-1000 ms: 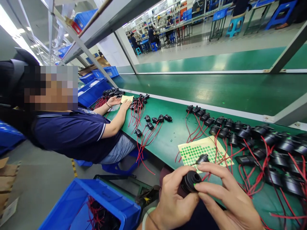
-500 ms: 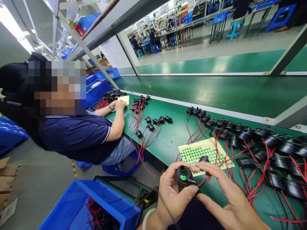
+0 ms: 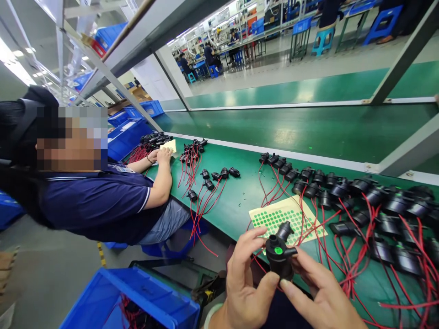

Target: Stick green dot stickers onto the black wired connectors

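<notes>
A black pump-like part with a round green sticker on top is held upright between both hands, above the table's front edge. My left hand grips its left side with thumb and fingers. On the right side, my right hand pinches the body and side spout with thumb and fingertips. Just behind it another black part lies over a pale yellow sheet of green dot stickers. Many black parts with red wires crowd the table to the right.
A person in a dark blue shirt sits at the left, hands on a small yellow sheet. Smaller groups of parts lie mid-table. A blue bin stands at lower left. Metal frame posts rise behind the table.
The view has shifted slightly. The held part now stands more exposed, as my left fingers have lifted from its back and my right fingers have come onto its side spout.
</notes>
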The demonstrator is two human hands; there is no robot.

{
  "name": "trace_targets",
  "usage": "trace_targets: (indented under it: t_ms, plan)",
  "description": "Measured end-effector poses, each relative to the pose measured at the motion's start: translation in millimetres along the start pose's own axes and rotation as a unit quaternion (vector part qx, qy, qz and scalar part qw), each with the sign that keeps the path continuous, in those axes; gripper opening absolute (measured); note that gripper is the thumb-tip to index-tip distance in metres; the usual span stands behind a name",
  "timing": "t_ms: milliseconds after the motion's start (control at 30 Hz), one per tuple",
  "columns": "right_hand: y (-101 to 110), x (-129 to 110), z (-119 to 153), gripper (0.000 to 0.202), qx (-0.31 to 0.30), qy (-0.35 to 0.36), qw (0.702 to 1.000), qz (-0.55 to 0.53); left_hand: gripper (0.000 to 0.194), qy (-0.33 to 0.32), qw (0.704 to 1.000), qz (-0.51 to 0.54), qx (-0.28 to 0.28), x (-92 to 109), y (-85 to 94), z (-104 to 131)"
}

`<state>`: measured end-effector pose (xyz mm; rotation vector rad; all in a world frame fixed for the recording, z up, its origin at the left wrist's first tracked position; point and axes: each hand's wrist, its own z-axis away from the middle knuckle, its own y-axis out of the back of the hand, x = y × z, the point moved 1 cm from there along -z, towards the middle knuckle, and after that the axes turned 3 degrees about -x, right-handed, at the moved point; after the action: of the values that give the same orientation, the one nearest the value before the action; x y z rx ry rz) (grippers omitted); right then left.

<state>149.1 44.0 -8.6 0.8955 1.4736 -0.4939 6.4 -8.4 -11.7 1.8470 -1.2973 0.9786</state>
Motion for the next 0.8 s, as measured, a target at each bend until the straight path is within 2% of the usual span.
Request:
trace_targets:
  t_ms: [67,167,300,500,667,800]
  plan:
    - [1,-1,0,0.015,0.005,0.014,1.0,0.002,0.038,-0.015,1.0,-0.006,-0.024,3,2.2,-5]
    - [3,-2,-1,0.024,0.025,0.043,0.999,0.016,0.035,-0.025,0.998,-0.021,-0.047,8,3.5,-14]
    - [4,0,1,0.027,0.035,0.058,0.997,0.041,0.033,-0.047,0.995,-0.054,-0.065,10,3.8,-18]
    - [5,3,2,0.03,0.02,0.047,0.997,0.056,0.031,-0.039,0.996,-0.05,-0.063,8,2.8,-18]
    - [5,9,0,0.033,-0.023,0.04,0.998,0.046,0.025,-0.035,0.996,-0.049,-0.073,8,0.8,-21]
    - [5,13,-2,0.033,-0.011,0.053,0.996,0.064,0.028,-0.036,0.997,-0.041,-0.052,4,-1.0,-20]
